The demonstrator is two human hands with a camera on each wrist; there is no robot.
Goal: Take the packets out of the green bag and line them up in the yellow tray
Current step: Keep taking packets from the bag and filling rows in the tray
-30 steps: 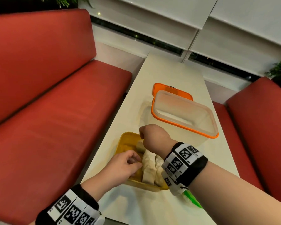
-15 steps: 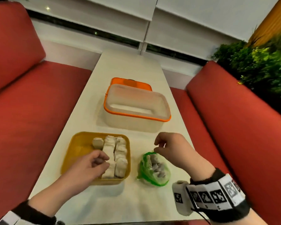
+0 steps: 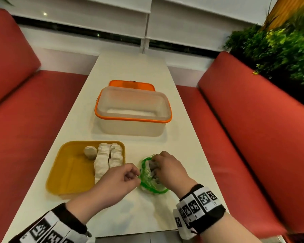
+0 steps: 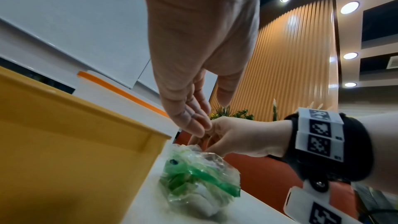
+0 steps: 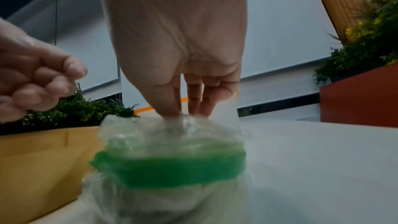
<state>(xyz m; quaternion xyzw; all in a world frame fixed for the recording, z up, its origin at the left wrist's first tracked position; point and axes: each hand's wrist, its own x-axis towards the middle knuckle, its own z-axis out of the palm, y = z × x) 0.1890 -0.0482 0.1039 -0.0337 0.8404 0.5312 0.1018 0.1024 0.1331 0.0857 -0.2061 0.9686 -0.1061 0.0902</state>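
Observation:
The yellow tray (image 3: 70, 172) lies on the near left of the white table (image 3: 130, 67). Several white packets (image 3: 102, 160) are lined up along its right side. Just right of it sits the crumpled green bag (image 3: 147, 181), with grey-white packets showing in its mouth. My right hand (image 3: 155, 163) reaches down into the mouth, and its thumb and fingers (image 5: 170, 103) pinch together on a packet (image 3: 153, 167) under the plastic. My left hand (image 3: 132, 176) hovers by the bag's left rim, between tray and bag. Its fingers (image 4: 193, 122) are loosely curled and hold nothing.
A clear box with an orange rim (image 3: 130, 120) stands mid-table behind the tray, and its orange lid (image 3: 132, 84) lies beyond it. Red benches (image 3: 25, 128) (image 3: 253, 120) flank the narrow table. Green plants (image 3: 279, 50) stand at the far right. The table's near edge (image 3: 130, 232) is close.
My right hand left the tray, swung right and dropped into the green bag. My left hand slid from the tray's packets to the bag's left side. The head view turned right.

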